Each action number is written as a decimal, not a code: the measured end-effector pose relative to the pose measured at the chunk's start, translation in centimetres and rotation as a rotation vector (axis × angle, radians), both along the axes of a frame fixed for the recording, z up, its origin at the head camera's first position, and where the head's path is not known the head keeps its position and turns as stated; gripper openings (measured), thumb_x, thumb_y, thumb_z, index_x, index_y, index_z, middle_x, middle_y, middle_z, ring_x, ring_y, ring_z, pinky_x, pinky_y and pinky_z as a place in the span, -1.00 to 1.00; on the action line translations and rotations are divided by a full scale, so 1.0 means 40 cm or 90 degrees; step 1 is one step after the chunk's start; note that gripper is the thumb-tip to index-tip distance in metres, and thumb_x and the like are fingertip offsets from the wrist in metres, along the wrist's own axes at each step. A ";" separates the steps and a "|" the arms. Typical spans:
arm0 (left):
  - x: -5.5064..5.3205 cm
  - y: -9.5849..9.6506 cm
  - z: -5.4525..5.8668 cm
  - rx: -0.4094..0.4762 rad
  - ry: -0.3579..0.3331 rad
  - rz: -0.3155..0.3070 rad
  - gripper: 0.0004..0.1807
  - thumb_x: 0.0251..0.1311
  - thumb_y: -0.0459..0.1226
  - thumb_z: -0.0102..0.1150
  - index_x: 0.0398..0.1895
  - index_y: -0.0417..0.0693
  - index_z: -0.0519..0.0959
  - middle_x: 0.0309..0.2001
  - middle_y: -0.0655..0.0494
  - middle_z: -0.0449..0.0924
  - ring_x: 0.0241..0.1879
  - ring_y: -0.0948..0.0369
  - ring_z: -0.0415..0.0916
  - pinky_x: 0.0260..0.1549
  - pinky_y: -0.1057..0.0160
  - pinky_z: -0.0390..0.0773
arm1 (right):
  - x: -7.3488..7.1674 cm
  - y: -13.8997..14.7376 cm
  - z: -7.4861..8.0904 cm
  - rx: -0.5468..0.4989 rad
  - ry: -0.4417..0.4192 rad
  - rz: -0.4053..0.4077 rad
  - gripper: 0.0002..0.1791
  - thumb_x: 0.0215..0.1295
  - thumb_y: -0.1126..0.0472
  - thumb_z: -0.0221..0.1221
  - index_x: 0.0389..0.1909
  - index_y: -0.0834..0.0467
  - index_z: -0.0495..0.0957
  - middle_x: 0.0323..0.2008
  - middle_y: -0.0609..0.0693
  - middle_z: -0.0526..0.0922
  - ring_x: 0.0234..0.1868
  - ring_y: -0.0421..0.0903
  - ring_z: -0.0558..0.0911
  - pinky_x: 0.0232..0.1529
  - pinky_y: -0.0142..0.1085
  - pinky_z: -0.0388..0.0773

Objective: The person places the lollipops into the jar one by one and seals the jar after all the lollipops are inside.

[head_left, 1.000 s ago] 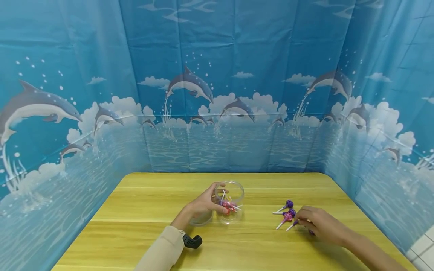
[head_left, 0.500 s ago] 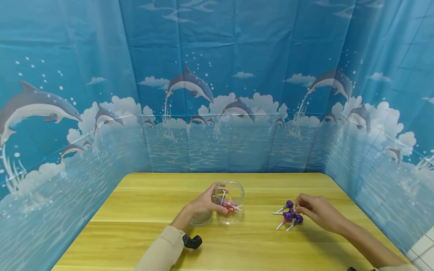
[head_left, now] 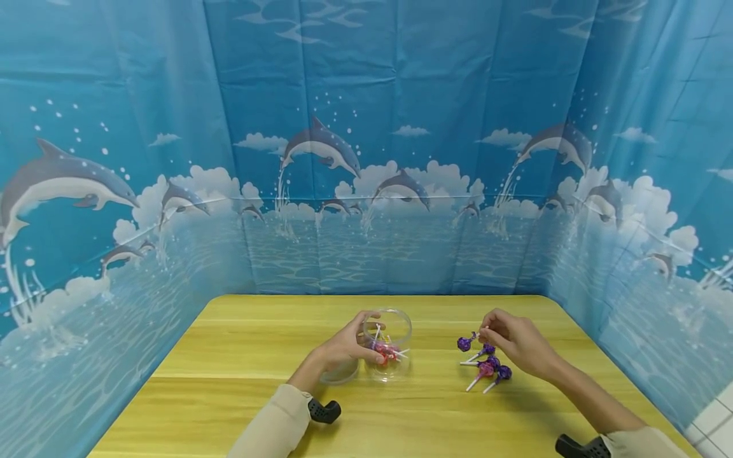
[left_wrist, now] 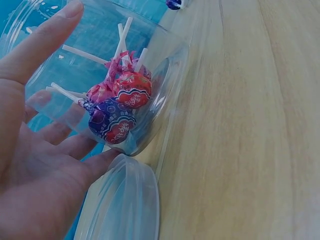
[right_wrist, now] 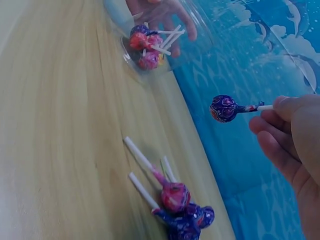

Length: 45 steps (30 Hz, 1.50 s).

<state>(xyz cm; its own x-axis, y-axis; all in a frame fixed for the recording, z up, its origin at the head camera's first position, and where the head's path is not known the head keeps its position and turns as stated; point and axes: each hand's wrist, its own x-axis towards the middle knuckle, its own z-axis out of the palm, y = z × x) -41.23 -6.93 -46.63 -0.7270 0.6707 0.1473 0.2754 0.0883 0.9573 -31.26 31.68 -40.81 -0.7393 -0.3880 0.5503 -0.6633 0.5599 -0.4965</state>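
**Roughly midway, by the look of things**

Would judge the work as about half done: shifting sweets off the counter (head_left: 435, 413) and into a clear jar (head_left: 395, 370).

As done, can point to the jarred lollipops (left_wrist: 117, 112), heaped at the bottom in purple, red and pink wrappers, with white sticks poking out at various angles. Can pick out at least three heads in the left wrist view; cannot give an exact total because of the overlap.

Steadying the jar with the left hand (head_left: 346, 343), thumb and fingers curved around the wall from opposite sides. Can also see a clear lid (left_wrist: 131, 200) just beside the jar, off rather than fitted.

In progress: pinching a purple lollipop (head_left: 464, 344) by its stick in the right hand (head_left: 512, 340), with thumb and fingertips brought together on it and the wrapped head turned toward the jar. Appears lifted above the counter, but well apart from the jar, so would not count as placed.

As left to do, would reckon on the loose lollipops (head_left: 487, 367), bunched on the counter below the right hand in the head view. Can count four there: three purple and one pink, partly overlapping.
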 end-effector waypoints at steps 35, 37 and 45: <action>0.005 -0.002 -0.007 -0.012 -0.009 0.010 -0.09 0.22 -0.32 0.47 0.56 0.16 0.18 0.47 -0.24 0.22 0.38 -0.07 0.34 0.31 -0.15 0.36 | -0.122 -0.288 0.074 -0.064 -0.049 0.104 -0.95 0.53 0.31 0.18 -0.14 0.23 0.55 -0.29 0.04 0.74 -0.30 -0.09 0.75 -0.23 -0.18 0.70; 0.004 -0.002 -0.006 -0.018 -0.003 0.011 -0.08 0.23 -0.29 0.48 0.57 0.19 0.17 0.51 -0.22 0.15 0.41 -0.06 0.29 0.31 -0.15 0.36 | -0.127 -0.307 0.072 -0.043 -0.052 0.117 -0.95 0.55 0.30 0.17 -0.14 0.22 0.55 -0.30 0.06 0.74 -0.31 -0.08 0.75 -0.25 -0.18 0.70; 0.002 -0.003 0.001 -0.026 0.007 0.005 -0.08 0.25 -0.26 0.47 0.59 0.19 0.15 0.52 -0.04 0.15 0.41 -0.02 0.27 0.32 -0.15 0.33 | -0.137 -0.365 0.061 0.034 -0.061 0.146 -0.95 0.55 0.33 0.15 -0.18 0.17 0.53 -0.32 0.02 0.73 -0.34 -0.23 0.72 -0.25 -0.29 0.67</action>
